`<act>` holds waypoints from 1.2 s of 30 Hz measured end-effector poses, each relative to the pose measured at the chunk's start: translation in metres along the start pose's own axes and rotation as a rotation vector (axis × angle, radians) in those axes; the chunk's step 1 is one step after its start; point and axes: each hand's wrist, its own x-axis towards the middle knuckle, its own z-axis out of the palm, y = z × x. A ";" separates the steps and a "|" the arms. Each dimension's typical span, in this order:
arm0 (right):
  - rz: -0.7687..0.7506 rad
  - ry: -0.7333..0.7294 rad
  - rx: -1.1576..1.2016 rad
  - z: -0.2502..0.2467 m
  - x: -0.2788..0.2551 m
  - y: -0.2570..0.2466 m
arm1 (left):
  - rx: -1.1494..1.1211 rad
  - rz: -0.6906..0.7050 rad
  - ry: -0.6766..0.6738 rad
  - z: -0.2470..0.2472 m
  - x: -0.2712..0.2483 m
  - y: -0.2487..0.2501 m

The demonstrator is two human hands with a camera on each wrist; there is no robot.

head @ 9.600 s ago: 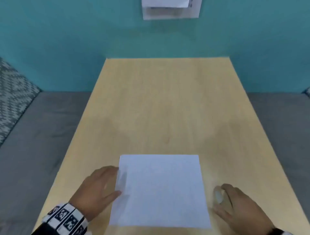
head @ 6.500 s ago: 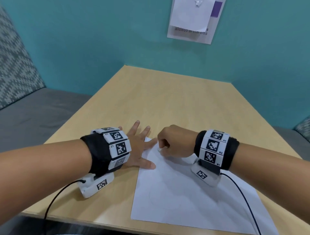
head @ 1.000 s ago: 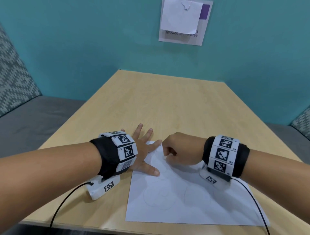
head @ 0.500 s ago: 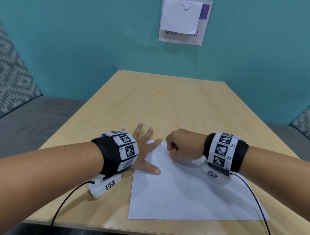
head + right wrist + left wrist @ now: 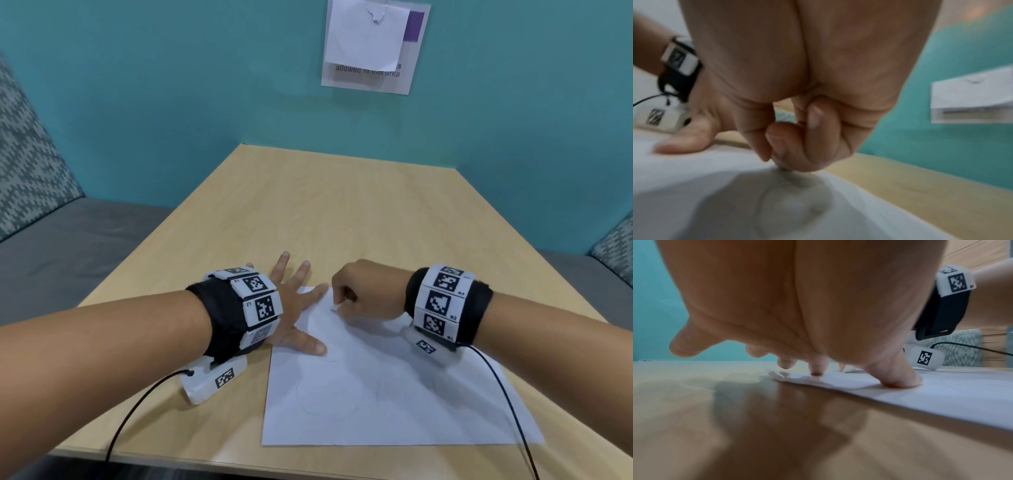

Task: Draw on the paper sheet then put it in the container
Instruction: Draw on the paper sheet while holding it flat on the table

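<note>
The paper sheet (image 5: pixel 387 387) is laid flat near the front edge of the counter (image 5: pixel 342 212), slightly toward its right side. Its far left corner is pinned by the left hand (image 5: pixel 291 308), whose fingers are spread straight, with the thumb (image 5: pixel 898 378) and a fingertip pressed on the paper. The right hand (image 5: pixel 363 291) is curled tight, and a small drawing tool, mostly hidden between thumb and fingers, appears to be pinched with its tip on the sheet. No container is seen in any view.

A slip is judged the main risk: only one corner is held, so the sheet could be swung or wrinkled if the tip is dragged hard toward the free right edge. A tear is also possible, as the paper is thin and limp. The faint rounded outlines (image 5: pixel 329 394) may be smudged by the wrist resting on them. The counter is smooth, pale wood laminate, offering little grip.
</note>
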 end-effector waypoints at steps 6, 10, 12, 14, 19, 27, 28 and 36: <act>-0.028 -0.023 -0.008 0.005 0.001 -0.005 | -0.012 0.003 0.018 0.001 0.001 0.000; 0.014 -0.013 -0.064 0.001 0.005 0.001 | -0.004 0.018 0.063 0.000 -0.012 0.004; -0.003 -0.006 -0.081 0.005 0.004 -0.001 | 0.017 0.064 0.013 -0.003 -0.023 0.005; -0.001 0.009 -0.055 0.006 0.003 0.001 | -0.016 0.091 -0.036 -0.003 -0.032 0.004; -0.074 -0.005 -0.067 0.011 -0.004 -0.012 | -0.070 0.111 -0.040 0.003 -0.034 0.000; -0.023 0.061 -0.048 0.002 0.004 -0.010 | -0.096 0.127 -0.008 0.011 -0.031 -0.005; -0.030 0.050 -0.046 0.004 0.004 -0.009 | -0.087 0.127 0.000 0.012 -0.031 -0.004; -0.082 0.019 -0.061 0.002 0.007 -0.016 | -0.041 0.119 0.053 0.013 -0.030 -0.002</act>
